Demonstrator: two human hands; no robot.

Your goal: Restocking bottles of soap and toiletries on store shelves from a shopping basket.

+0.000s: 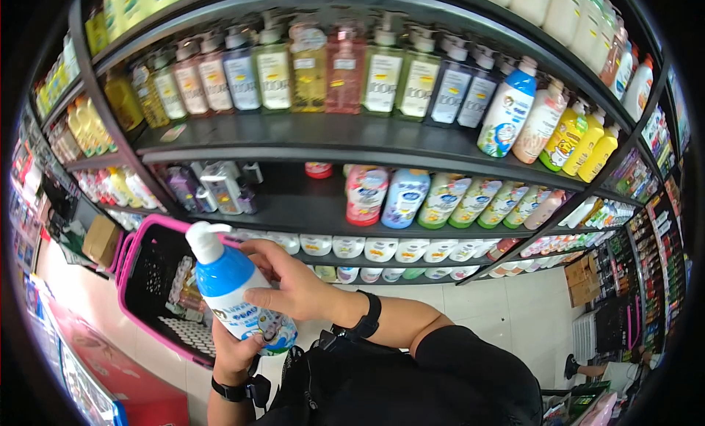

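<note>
Both of my hands hold a blue and white pump bottle (228, 294), tilted with its white pump towards the upper left. My left hand (234, 343) grips it near its base, thumb across the front. Around the upper part of its body is my right hand (292, 285), with the thumb on the printed front. Behind and left of the bottle stands a black shopping basket with a pink rim (125, 294); several small bottles (184, 294) lie in it. A similar blue and white bottle (506, 115) stands on the shelf above, at the right.
Ahead, a black shelf unit (308, 137) carries rows of pump bottles (383, 76) and body wash bottles (366, 197). A cardboard box (102, 241) is at the left, another (582, 280) on the floor at the right. A person (611, 371) is at the lower right.
</note>
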